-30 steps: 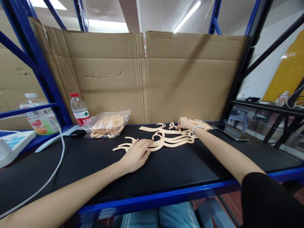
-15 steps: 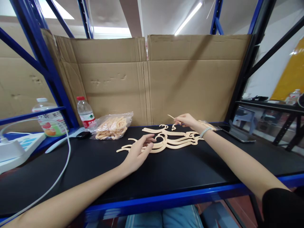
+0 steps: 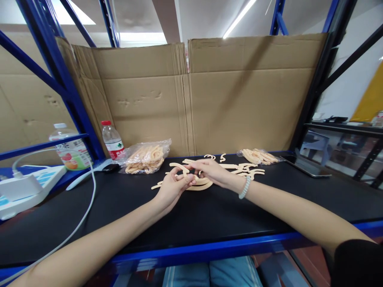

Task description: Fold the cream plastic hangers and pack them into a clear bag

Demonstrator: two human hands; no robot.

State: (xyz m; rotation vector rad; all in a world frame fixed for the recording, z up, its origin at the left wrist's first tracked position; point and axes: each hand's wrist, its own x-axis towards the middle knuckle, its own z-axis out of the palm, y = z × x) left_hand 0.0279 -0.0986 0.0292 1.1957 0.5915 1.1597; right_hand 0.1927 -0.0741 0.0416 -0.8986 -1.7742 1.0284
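A: Fingers first, pls. L hand point(image 3: 170, 188)?
B: Thumb & fingers pinching a beige piece point(image 3: 179, 167); its free end pokes out up & to the left.
A: R hand point(image 3: 217, 172)?
B: Right beside it, fingers bent in, tips at the piece's inner end. Can't tell if they grip it, b/c the tips overlap w/ the other hand's. Bracelet point(image 3: 245, 188) on that wrist.
A: So the piece is where?
B: Approx. mid-table point(image 3: 209, 217), where the hands meet, in front of the hangers' L side.
A: And those hangers point(image 3: 201, 187)?
B: Same beige, lying in loose rows under & behind both hands; ends stick out L & R. Hook point(image 3: 222, 158) lies just behind them.
A: Further out?
B: Clear bag point(image 3: 146, 158) of beige parts to the left, near the back; 2nd bag point(image 3: 259, 156), smaller, to the right, w/ a dark slab point(image 3: 306, 165) just beyond it.
A: Far L?
B: Red-cap bottle point(image 3: 113, 142) behind the bag; big bottle point(image 3: 73, 155) past that, then power strip point(image 3: 52, 179), w/ white cable point(image 3: 95, 184) looping toward the front.
A: Bkgd?
B: Cardboard point(image 3: 143, 99), 2 panels, upright along the rear edge.
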